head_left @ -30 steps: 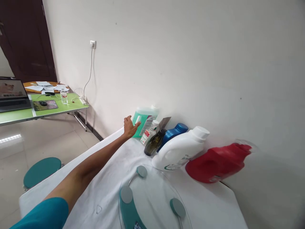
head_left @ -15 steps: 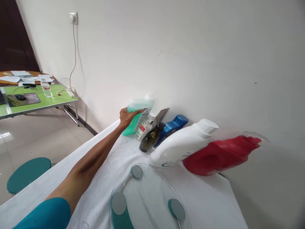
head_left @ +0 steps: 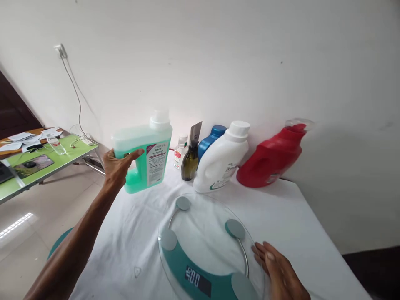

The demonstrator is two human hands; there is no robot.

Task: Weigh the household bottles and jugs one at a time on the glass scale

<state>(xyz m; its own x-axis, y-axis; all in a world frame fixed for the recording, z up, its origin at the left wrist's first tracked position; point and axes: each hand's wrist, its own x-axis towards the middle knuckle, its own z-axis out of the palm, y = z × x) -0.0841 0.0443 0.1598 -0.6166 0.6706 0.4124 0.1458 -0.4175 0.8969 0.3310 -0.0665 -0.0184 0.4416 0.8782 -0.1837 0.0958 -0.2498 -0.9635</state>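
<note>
My left hand [head_left: 120,168] is wrapped round the handle of a clear jug of green liquid [head_left: 142,166]; the thumb lies along its front beside the label. The jug has a white cap and leans slightly, left of the other bottles. A round glass bathroom scale [head_left: 212,241] lies on the white cloth, its display reading zeros. At the scale's right rim is my right hand [head_left: 276,271], fingers stretched out and holding nothing; whether the fingertips touch the glass I cannot tell.
Along the wall stand a small clear bottle [head_left: 178,154], a dark brown bottle [head_left: 189,164], a blue bottle [head_left: 210,141], a white detergent jug [head_left: 221,162] and a red jug [head_left: 271,158]. A green table [head_left: 68,143] with papers and a mouse is at left.
My left hand has brought the green jug away from the wall bottles, toward me and left. My right hand has come into view beside the scale. The camera view has shifted.
</note>
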